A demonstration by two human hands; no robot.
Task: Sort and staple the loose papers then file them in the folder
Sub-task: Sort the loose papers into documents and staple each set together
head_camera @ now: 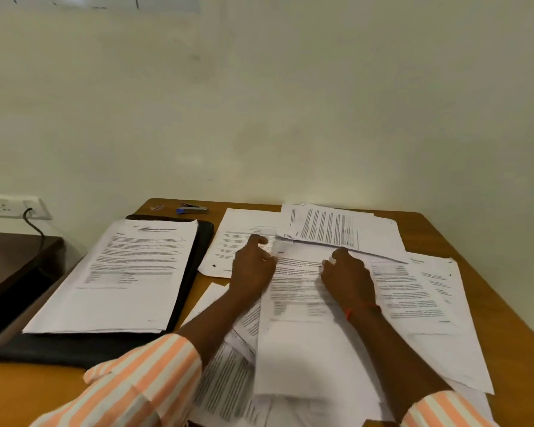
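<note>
Loose printed papers (420, 291) lie spread over the right half of the wooden desk (481, 272). A neat stack of sheets (121, 272) rests on the open black folder (195, 272) at the left. My left hand (252, 266) pinches the left edge of the centre sheet (296, 303), fingers curled and thumb raised. At the same sheet's upper right edge my right hand (347, 275) grips it with bent fingers and thumb. A blue and grey stapler (191, 208) lies at the desk's far edge by the wall.
A small clip-like object (157, 207) lies left of the stapler. A wall socket with a black cable (28, 211) is at the far left above a dark side table (10, 260). The wall stands directly behind the desk.
</note>
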